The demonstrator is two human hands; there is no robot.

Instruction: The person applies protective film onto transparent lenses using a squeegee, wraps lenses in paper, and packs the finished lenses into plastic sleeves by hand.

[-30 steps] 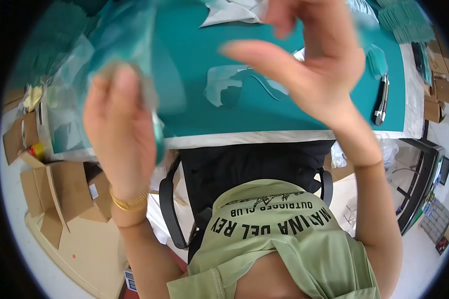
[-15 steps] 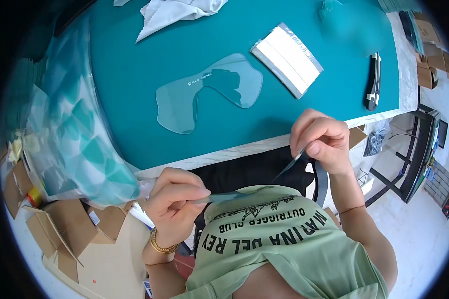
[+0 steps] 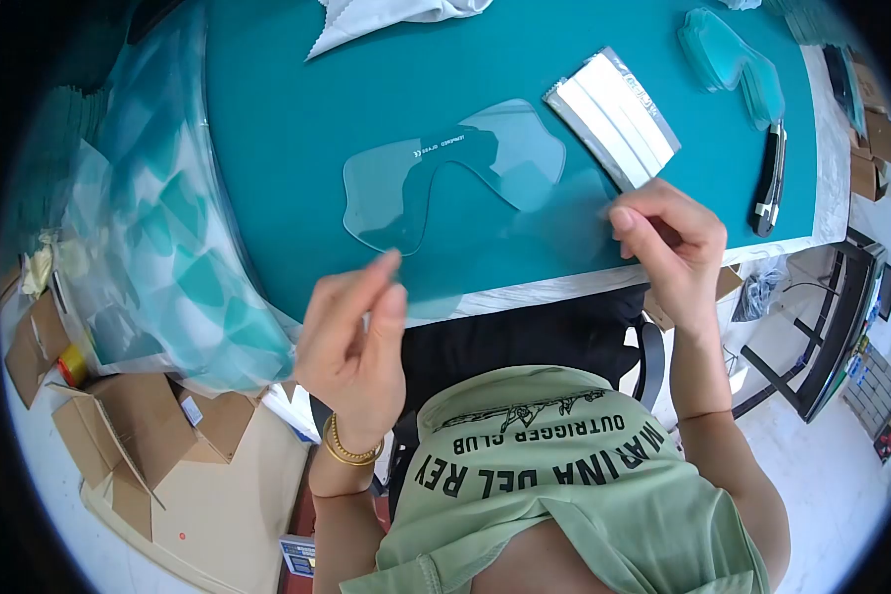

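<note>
My right hand (image 3: 675, 252) pinches the right end of a thin clear film (image 3: 554, 228), blurred and hard to make out against the teal mat (image 3: 277, 178). At its left end, the fingertips of my left hand (image 3: 354, 342) are close around the film's faint edge. Just beyond the film, a clear goggle-shaped lens (image 3: 381, 193) with small white print lies flat on the mat. A white and silver packet (image 3: 619, 114) rests to the right of the lens, above my right hand.
A black utility knife (image 3: 769, 183) lies by the right edge, below stacked teal-tinted lenses (image 3: 728, 59). A white cloth (image 3: 391, 20) is at the far side. Plastic-wrapped teal pieces (image 3: 173, 238) hang over the left edge, with open cardboard boxes (image 3: 144, 416) below. A black chair (image 3: 525, 332) stands in front.
Both hands have come up from near the shirt toward the table edge, lifting the film between them. The view has shifted, so the tinted lenses show clearly at the right.
</note>
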